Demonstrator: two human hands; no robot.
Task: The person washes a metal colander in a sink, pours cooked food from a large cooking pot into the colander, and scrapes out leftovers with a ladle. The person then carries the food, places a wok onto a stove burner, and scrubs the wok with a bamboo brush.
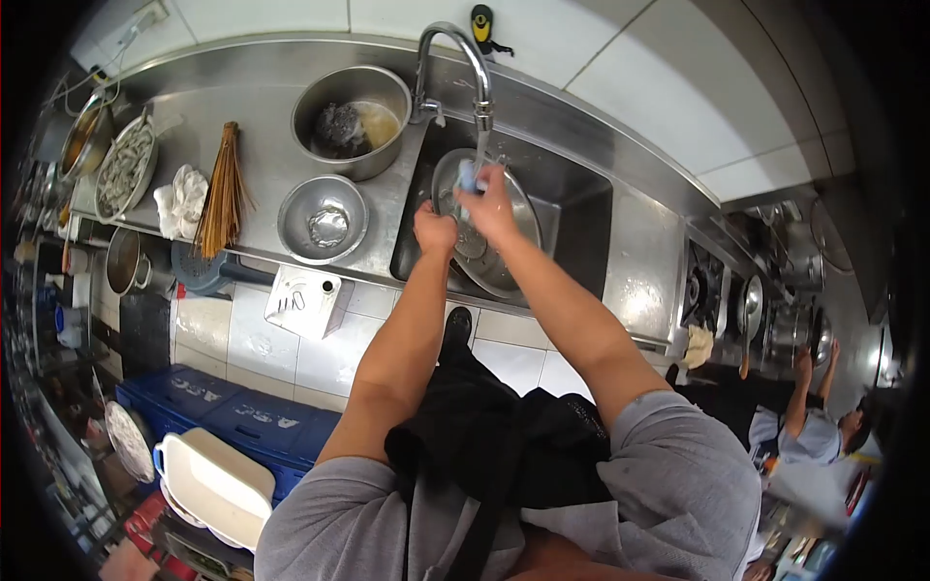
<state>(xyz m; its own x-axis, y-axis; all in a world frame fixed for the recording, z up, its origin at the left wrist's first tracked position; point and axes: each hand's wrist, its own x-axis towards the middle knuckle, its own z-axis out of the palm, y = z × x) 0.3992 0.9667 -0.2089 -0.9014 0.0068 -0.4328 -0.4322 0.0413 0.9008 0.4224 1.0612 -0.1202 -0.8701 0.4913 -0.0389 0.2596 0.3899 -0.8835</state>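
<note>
One round metal bowl [477, 256] sits in the sink [584, 213] in the head view, looking longer from upper left to lower right. The left hand [435, 230] grasps its left rim; the right hand [491, 205], nearer the tap [483, 108], pinches a blurred blue item [468, 176] above it.

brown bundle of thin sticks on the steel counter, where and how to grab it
Probably grip the brown thin-stick bundle by its narrow far end, from above: the sticks gather there and fan out at the near end, beside a crumpled white cloth.
</note>
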